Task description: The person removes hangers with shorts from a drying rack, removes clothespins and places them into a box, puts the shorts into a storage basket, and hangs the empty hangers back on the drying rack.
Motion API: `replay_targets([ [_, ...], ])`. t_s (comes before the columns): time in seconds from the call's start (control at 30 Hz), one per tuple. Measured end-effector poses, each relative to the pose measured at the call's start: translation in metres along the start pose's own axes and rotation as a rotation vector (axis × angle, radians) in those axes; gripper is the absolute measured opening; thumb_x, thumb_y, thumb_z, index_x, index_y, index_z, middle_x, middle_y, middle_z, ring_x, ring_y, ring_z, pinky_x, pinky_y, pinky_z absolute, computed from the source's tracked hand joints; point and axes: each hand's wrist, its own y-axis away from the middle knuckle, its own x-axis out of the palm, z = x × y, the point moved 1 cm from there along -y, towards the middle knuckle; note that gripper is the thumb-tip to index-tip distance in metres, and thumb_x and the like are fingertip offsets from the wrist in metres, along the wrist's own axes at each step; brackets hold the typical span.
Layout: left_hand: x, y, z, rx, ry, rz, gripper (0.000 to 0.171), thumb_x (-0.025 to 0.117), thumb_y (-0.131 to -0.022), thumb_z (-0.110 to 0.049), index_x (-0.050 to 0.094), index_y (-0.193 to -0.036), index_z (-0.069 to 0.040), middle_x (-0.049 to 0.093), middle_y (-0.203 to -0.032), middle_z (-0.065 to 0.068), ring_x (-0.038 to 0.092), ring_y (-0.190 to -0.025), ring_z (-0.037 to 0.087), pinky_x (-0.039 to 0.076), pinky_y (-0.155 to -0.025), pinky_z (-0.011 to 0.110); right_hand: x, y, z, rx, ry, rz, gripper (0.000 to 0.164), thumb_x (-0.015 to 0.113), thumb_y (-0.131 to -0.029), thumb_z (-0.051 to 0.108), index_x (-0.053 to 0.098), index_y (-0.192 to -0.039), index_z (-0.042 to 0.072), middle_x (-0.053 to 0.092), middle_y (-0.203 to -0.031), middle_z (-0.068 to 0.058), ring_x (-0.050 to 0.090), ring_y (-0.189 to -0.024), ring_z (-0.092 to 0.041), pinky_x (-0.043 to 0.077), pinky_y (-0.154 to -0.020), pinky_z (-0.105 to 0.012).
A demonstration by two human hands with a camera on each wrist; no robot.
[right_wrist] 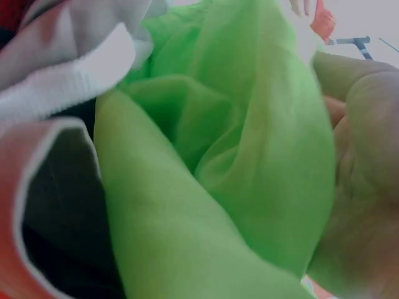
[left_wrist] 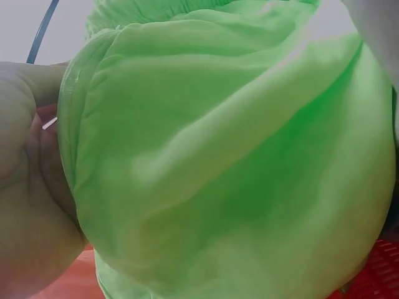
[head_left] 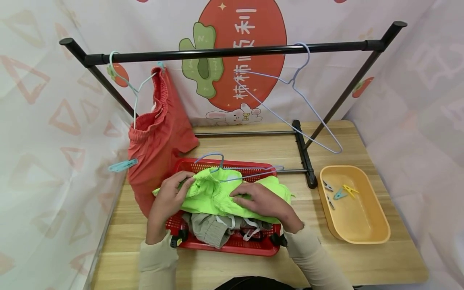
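Observation:
Neon green shorts (head_left: 214, 203) with a gathered waistband lie bunched over a red basket (head_left: 226, 250). My left hand (head_left: 169, 195) pinches the waistband at its left end, thumb and fingers on the cloth. On the other side, my right hand (head_left: 259, 198) grips the shorts with bent fingers. A blue hanger (head_left: 222, 160) lies against the waistband between both hands, its hook pointing away from me. Close folds of green cloth fill both wrist views, hiding most fingertips. Beneath the shorts, a grey-green garment (head_left: 210, 227) with white drawstrings sits in the basket.
A black rack's rail (head_left: 232, 52) spans the back. Red shorts (head_left: 156, 153) hang at its left, with a blue clothespin (head_left: 123, 165) on them. A bare blue hanger (head_left: 309, 106) hangs at right. A yellow tub (head_left: 362, 221) holds several clothespins (head_left: 340, 194).

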Motion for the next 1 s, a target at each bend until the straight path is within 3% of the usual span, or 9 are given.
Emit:
replay_targets([
  [0.1,0.0,0.0,0.0,-0.006,-0.008,0.022,0.011,0.063,-0.103,-0.006,0.073,-0.109,-0.005,0.069,-0.105,0.002,0.063,-0.092,0.016,0.052,-0.082,0.03,-0.006,0.004,-0.006,0.015,0.019,-0.044,0.021,0.061,-0.105,0.015,0.073,-0.12,0.007,0.07,-0.119,-0.003,0.064,-0.112,-0.02,0.051,-0.096,-0.044],
  [0.3,-0.003,0.0,-0.002,-0.01,0.001,0.035,0.012,0.064,-0.102,-0.006,0.073,-0.11,-0.005,0.069,-0.106,0.002,0.063,-0.094,0.016,0.052,-0.083,0.029,-0.03,0.018,-0.018,0.05,0.05,-0.24,0.018,0.066,-0.101,0.008,0.073,-0.116,0.002,0.072,-0.117,-0.005,0.065,-0.11,-0.025,0.052,-0.091,-0.053],
  [0.67,-0.004,0.001,0.002,-0.023,0.023,0.039,0.013,0.062,-0.103,-0.007,0.073,-0.11,-0.006,0.068,-0.106,0.001,0.062,-0.096,0.016,0.05,-0.084,0.026,-0.061,0.042,-0.027,0.192,0.177,-0.554,0.014,0.064,-0.103,0.011,0.075,-0.111,0.007,0.072,-0.107,-0.006,0.067,-0.091,-0.02,0.056,-0.076,-0.043],
  [0.8,-0.003,0.001,0.001,-0.031,0.02,0.046,0.012,0.062,-0.104,-0.007,0.072,-0.109,-0.006,0.068,-0.106,0.002,0.062,-0.096,0.016,0.05,-0.085,0.026,-0.063,0.045,-0.024,0.209,0.276,-0.576,0.012,0.067,-0.101,0.012,0.075,-0.109,0.008,0.07,-0.113,-0.009,0.063,-0.1,-0.026,0.054,-0.082,-0.048],
  [0.9,-0.003,0.001,0.001,-0.034,0.022,0.045,0.012,0.062,-0.103,-0.007,0.072,-0.109,-0.006,0.068,-0.106,0.002,0.062,-0.096,0.016,0.05,-0.085,0.025,-0.061,0.044,-0.022,0.203,0.342,-0.53,0.015,0.07,-0.1,0.014,0.074,-0.113,0.007,0.069,-0.12,-0.011,0.058,-0.113,-0.033,0.046,-0.094,-0.053],
  [1.0,-0.002,0.0,0.001,-0.023,0.032,0.042,0.011,0.064,-0.102,-0.005,0.073,-0.109,-0.005,0.069,-0.106,0.003,0.063,-0.097,0.017,0.049,-0.087,0.022,-0.058,0.041,-0.021,0.187,0.387,-0.476,0.018,0.071,-0.099,0.014,0.075,-0.115,0.007,0.071,-0.119,-0.01,0.058,-0.115,-0.034,0.042,-0.1,-0.055],
])
